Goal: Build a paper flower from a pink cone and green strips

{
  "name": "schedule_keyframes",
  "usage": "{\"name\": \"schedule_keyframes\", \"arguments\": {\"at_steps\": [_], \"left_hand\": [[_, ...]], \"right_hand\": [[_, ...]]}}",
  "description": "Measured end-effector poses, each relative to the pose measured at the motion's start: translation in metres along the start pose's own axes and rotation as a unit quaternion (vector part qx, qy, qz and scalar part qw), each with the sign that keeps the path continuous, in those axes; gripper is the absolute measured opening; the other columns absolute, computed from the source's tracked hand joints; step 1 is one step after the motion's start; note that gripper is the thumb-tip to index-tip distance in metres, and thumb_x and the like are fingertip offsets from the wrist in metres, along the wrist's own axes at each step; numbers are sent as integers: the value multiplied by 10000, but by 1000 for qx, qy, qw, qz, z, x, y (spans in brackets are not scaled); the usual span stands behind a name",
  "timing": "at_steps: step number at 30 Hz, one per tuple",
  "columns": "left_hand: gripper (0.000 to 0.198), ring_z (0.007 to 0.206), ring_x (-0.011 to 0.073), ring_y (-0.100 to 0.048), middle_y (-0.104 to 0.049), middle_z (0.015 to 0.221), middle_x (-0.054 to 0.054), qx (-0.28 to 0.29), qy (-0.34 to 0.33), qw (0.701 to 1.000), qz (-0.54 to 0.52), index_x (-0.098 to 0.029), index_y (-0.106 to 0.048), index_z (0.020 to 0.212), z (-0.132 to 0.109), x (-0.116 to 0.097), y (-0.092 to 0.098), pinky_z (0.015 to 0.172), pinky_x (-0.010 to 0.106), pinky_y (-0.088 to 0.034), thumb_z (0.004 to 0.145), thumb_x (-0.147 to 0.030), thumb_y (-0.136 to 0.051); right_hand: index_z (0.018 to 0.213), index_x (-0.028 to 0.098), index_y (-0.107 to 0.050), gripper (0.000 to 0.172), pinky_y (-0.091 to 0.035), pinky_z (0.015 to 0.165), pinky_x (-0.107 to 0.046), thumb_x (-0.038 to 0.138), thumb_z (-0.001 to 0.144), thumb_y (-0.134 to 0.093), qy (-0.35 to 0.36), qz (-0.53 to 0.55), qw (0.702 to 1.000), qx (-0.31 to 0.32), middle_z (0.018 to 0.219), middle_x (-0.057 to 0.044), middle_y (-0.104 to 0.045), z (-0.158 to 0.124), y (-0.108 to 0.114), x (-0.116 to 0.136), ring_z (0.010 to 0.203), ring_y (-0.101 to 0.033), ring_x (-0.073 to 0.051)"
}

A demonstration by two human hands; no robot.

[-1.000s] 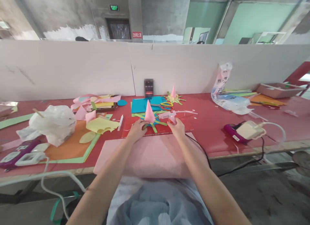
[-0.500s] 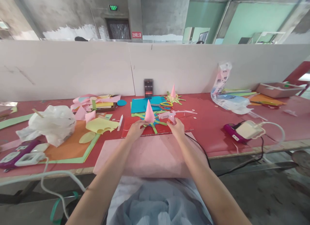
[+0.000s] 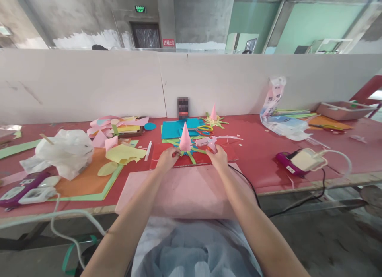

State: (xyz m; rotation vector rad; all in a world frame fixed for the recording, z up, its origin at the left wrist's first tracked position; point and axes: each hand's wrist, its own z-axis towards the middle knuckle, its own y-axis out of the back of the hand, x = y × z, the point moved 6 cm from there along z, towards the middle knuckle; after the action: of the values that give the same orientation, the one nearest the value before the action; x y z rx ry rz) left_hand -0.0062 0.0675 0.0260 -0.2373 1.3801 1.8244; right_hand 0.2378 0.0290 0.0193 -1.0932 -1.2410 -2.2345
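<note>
A pink paper cone stands upright on a blue paper base with green paper strips fanning out, making one paper craft on a red board. My left hand is at the craft's left edge, its fingertips pinched there on the paper, partly hidden by the hand itself. A pink glue gun is in my right hand, fingers wrapped round its handle. The gun's nozzle points left at the blue base, close to the cone. A glue stick trails from its rear.
Behind lie yellow-handled scissors on blue paper and a second cone craft. Coloured paper scraps and a white plastic bag are left. Right are a purple power strip and a pink basket. A black cord runs beside my right forearm.
The cone and its strips have shifted and turned slightly to the right. My left fingers are more curled at the craft's edge. The right hand and glue gun have barely moved.
</note>
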Motion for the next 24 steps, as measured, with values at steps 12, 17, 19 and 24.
{"name": "schedule_keyframes", "arguments": {"at_steps": [12,17,19,24], "left_hand": [[319,636,162,-630,-678,629,4,57,94,986,-123,-192,-631,1024,-1,7,-9,570,235,-455,837,-346,-424],[241,774,164,-643,-707,870,17,26,71,990,-115,-204,-666,953,1,7,-6,694,250,-484,779,-305,-533],[231,787,167,-641,-703,897,17,28,69,991,-110,-207,-671,950,0,6,-7,708,258,-488,767,-273,-547],[212,883,181,-633,-694,985,17,11,56,993,-100,-215,-678,924,0,5,-4,798,284,-483,764,-206,-539]], "right_hand": [[956,181,-599,374,-419,744,-289,439,686,-571,-3,3,1000,5,899,-68,-631,0,0,1,865,-572,-211],[1013,181,-590,413,-419,763,-293,425,679,-580,-7,7,1000,6,912,-69,-636,0,-1,-1,880,-573,-215],[1001,183,-594,406,-418,762,-291,430,679,-579,-4,8,1000,5,917,-70,-635,0,-1,-1,884,-573,-215],[956,183,-604,386,-417,732,-280,451,680,-569,2,7,1000,1,887,-63,-634,1,-2,-1,847,-576,-204]]}}
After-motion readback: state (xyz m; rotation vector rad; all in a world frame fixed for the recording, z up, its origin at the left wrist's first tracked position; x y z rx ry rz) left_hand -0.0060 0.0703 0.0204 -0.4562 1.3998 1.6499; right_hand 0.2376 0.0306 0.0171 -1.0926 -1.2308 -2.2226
